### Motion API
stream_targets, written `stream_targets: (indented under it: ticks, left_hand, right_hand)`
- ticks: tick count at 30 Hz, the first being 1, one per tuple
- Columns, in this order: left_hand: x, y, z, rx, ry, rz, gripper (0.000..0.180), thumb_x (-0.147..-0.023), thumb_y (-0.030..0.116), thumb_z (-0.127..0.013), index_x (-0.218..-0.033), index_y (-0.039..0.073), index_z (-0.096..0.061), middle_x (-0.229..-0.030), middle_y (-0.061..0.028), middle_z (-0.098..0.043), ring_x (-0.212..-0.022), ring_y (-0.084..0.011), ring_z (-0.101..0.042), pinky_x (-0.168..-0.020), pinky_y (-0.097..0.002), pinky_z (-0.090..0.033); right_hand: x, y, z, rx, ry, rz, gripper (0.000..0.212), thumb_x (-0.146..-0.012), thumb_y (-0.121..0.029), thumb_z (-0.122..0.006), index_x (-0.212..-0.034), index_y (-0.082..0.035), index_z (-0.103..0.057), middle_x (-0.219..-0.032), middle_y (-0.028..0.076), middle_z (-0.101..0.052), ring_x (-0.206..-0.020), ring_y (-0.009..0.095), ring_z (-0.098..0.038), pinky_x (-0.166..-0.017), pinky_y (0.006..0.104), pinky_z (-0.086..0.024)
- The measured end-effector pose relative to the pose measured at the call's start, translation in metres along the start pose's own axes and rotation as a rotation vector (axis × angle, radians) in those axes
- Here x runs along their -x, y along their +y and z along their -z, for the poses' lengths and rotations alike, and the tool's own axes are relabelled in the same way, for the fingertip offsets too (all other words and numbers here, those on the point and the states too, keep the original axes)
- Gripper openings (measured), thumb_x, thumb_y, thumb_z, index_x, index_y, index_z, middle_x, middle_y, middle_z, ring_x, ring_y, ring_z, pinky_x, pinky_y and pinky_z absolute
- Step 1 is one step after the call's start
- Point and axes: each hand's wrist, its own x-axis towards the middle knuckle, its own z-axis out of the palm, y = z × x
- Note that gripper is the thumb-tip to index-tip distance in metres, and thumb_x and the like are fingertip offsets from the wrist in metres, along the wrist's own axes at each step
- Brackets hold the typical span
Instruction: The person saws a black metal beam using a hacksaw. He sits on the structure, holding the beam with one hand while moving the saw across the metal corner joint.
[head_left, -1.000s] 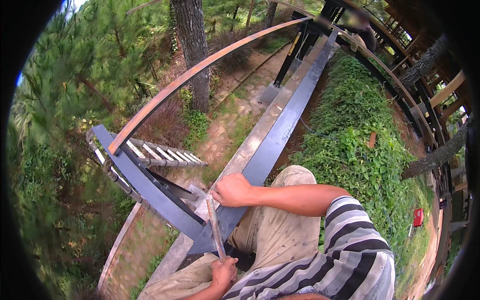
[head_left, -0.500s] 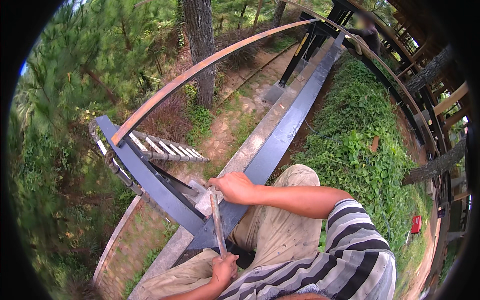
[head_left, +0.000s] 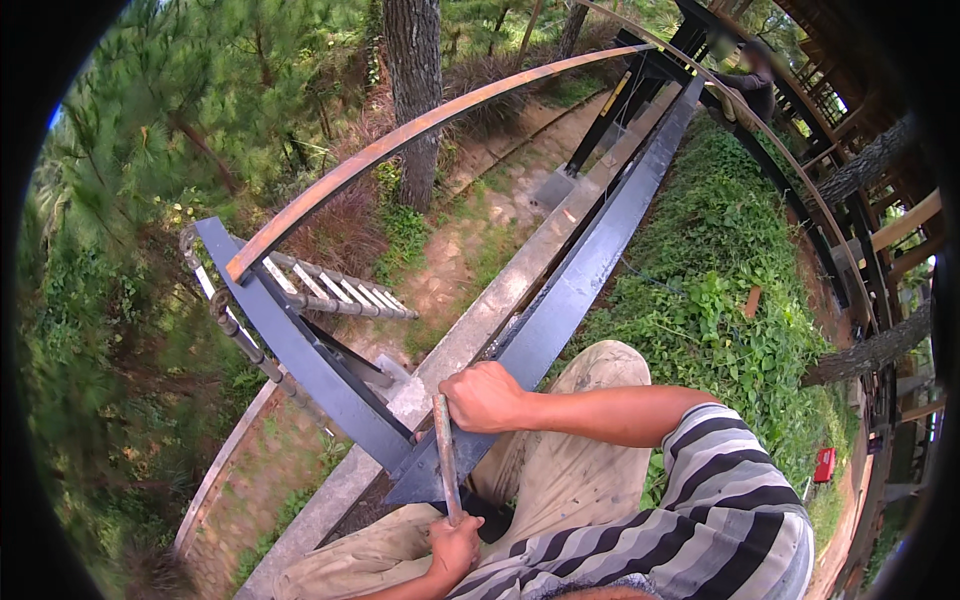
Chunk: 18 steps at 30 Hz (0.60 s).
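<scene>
In my left hand [head_left: 455,545] is the lower end of a worn, rusty metal bar [head_left: 446,455], held closed and slanting up away from me. My right hand [head_left: 487,397] is closed at the near left edge of a long dark-grey steel beam [head_left: 570,290], beside the bar's upper end; its fingertips are hidden. The beam stretches away to the far right, with a dark gap between it and the concrete ledge [head_left: 505,305]. Another grey steel beam [head_left: 300,350] meets it near my knees and runs out to the left.
A curved rusty-topped metal strip [head_left: 400,135] arches from the left beam to a black post [head_left: 600,125]. A ladder [head_left: 335,290] leans below it. A person [head_left: 755,80] sits at the far right. Green plants [head_left: 700,260] cover the right-hand slope; a red box [head_left: 825,465] lies beyond.
The long beam has shifted right and tilted, opening a dark gap along the concrete ledge. My right hand has moved slightly right with its edge. The bar stays in my left hand.
</scene>
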Motion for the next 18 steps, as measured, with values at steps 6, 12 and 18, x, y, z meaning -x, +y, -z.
stream_targets:
  ticks: [6,12,18]
  left_hand:
    - [-0.02,-0.035,0.005,-0.137,0.063,-0.103,0.033,-0.084,0.007,-0.068,-0.058,0.008,-0.049,-0.056,0.0054,-0.043,-0.054,-0.0051,-0.04,-0.049,-0.0312,-0.032]
    - [-0.018,-0.011,0.0,-0.101,0.014,0.03,0.027,-0.085,0.009,-0.067,-0.06,0.005,-0.054,-0.054,0.0024,-0.049,-0.046,-0.0085,-0.045,-0.044,-0.0321,-0.032]
    - [-0.017,-0.021,0.012,-0.244,0.053,-0.137,0.028,-0.084,0.014,-0.069,-0.062,0.004,-0.054,-0.057,0.0029,-0.049,-0.056,-0.0084,-0.044,-0.051,-0.0351,-0.035]
  right_hand:
    - [0.005,0.003,0.003,-0.045,0.042,0.01,0.01,-0.079,-0.014,-0.065,-0.079,-0.004,-0.067,-0.076,0.015,-0.069,-0.074,0.037,-0.069,-0.071,0.0475,-0.055]
    - [-0.002,0.008,0.003,-0.071,-0.01,0.013,0.011,-0.08,-0.014,-0.065,-0.076,-0.004,-0.064,-0.076,0.017,-0.07,-0.076,0.037,-0.071,-0.073,0.048,-0.056]
    - [-0.011,0.01,0.014,-0.13,-0.01,-0.032,0.021,-0.09,-0.021,-0.066,-0.079,-0.004,-0.066,-0.076,0.02,-0.069,-0.073,0.041,-0.07,-0.066,0.0517,-0.054]
